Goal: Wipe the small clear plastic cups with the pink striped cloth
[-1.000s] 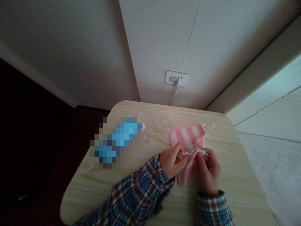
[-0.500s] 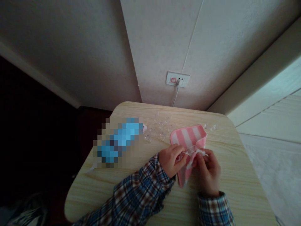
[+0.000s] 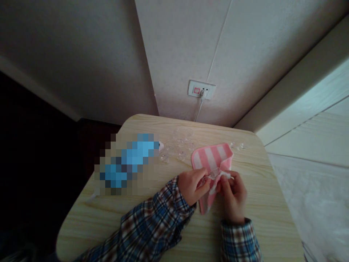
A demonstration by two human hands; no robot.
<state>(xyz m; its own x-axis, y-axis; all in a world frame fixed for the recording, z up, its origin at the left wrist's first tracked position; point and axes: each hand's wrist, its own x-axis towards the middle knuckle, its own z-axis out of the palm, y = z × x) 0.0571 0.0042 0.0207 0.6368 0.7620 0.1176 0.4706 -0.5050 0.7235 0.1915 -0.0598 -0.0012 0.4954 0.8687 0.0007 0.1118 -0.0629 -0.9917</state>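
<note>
My left hand (image 3: 193, 185) is closed in a pinch on a small clear plastic piece (image 3: 213, 174), whose exact kind I cannot make out. My right hand (image 3: 233, 193) pinches a gathered edge of the pink and white striped cloth (image 3: 211, 154) just to the right of that piece. The cloth lies on the table under both hands, one corner folded up and its lower part hanging toward me. Fingers hide part of the clear piece and the bunched cloth.
Several clear, rounded plastic pieces (image 3: 181, 155) lie left of the cloth, and small clear bits (image 3: 240, 146) lie to its right. A pixelated blue object (image 3: 139, 153) is on the left of the wooden table (image 3: 261, 196). Behind stands a wall with a socket (image 3: 201, 90) and plugged-in cable.
The whole scene has shifted a little left in view as my head moved. Both hands keep nearly the same hold on the clear piece and the cloth.
</note>
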